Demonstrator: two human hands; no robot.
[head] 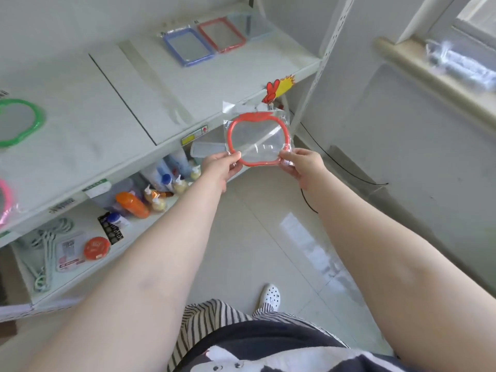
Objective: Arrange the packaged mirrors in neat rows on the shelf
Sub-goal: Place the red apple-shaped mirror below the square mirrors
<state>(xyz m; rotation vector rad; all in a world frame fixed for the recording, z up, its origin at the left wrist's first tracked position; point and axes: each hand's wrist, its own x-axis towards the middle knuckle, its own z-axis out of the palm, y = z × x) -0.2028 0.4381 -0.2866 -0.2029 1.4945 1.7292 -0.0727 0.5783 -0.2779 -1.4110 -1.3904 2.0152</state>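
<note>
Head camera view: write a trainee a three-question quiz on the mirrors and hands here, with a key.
1. True or false: the red apple-shaped mirror already lies on the top shelf.
2. Which mirrors lie side by side at the back of the top shelf?
A. green and pink
B. blue mirror and red rectangular mirror
C. two green ones
3. Fill in: the left hand and right hand pinch the packet at its ____ corners.

Key: 1 false, both hands hold it in the air in front of the shelf. 2 B. 3 lower.
</note>
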